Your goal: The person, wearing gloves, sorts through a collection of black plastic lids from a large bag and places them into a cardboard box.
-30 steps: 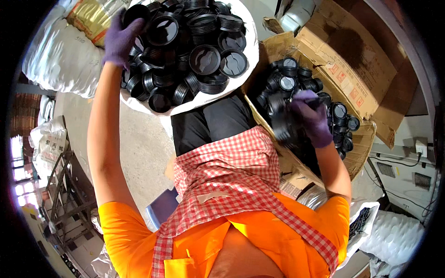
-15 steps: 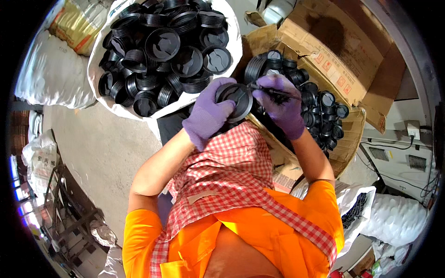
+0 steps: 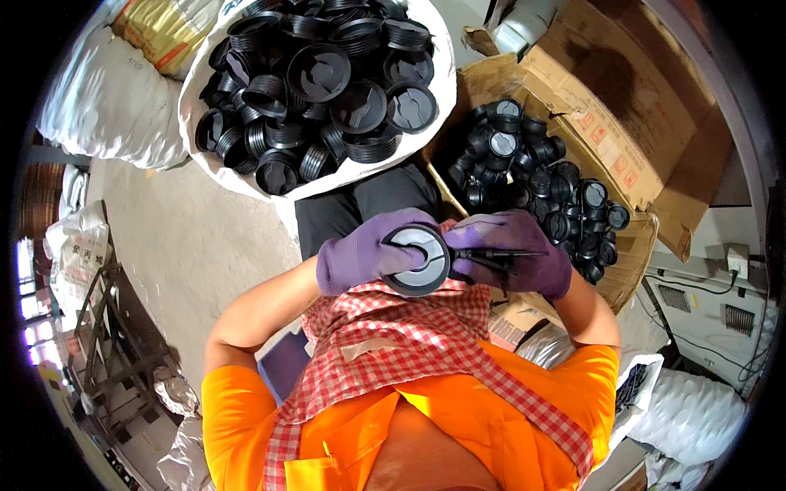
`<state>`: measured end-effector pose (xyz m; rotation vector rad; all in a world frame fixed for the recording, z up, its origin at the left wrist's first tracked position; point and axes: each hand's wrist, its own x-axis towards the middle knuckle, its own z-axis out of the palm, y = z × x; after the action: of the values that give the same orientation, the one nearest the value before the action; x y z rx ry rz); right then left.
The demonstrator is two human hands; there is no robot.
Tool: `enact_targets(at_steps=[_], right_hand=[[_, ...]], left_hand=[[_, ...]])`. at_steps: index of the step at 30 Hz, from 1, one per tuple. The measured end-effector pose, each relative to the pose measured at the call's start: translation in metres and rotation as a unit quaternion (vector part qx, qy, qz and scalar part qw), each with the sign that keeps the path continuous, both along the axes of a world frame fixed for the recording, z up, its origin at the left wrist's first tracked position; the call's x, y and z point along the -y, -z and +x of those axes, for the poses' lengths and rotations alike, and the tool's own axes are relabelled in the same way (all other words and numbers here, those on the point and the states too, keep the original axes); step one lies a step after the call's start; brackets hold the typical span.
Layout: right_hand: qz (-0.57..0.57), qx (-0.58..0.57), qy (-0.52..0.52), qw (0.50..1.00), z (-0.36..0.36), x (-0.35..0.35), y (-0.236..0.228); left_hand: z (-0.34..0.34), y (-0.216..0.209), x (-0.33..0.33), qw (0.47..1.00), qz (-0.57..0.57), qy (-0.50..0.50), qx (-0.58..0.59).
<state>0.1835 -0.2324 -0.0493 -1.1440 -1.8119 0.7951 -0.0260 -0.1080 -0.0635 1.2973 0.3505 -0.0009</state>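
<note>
My left hand (image 3: 364, 255), in a purple glove, grips a round black plastic cap (image 3: 434, 262) by its left side, the thumb laid across its face. The cap is tilted so that its flat, recessed face catches the light. My right hand (image 3: 528, 245), gloved alike, is closed around thin, dark, pointed strips (image 3: 509, 255) that stick out beside the fingers; their exact kind cannot be made out. Its fingertips meet the cap's right edge. Both hands are held just above the red checked apron (image 3: 385, 327), close to my body.
Ahead stands a white sack (image 3: 446, 78) full of black caps (image 3: 319, 72). To its right, an open cardboard box (image 3: 639, 245) holds several smaller black capped parts (image 3: 565, 196). White sacks (image 3: 106, 98) lie far left; an open bag (image 3: 643, 393) of thin black pieces sits at right.
Both hands have come back toward my body with the cap. The cap's face has turned into the light, and my right fingers have moved from its upper edge to its right side.
</note>
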Motion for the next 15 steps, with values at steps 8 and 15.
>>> enact_targets(at_steps=[8,15], right_hand=[[-0.406,-0.208,-0.219,0.863,-0.018,0.027,0.023],[-0.393,-0.333,0.071,0.854,0.039,0.055,0.064]], left_hand=[[-0.026,-0.032,0.017,0.602,0.734,0.164,0.269],[-0.122,-0.095,-0.150,0.767,0.488,-0.416,-0.020]])
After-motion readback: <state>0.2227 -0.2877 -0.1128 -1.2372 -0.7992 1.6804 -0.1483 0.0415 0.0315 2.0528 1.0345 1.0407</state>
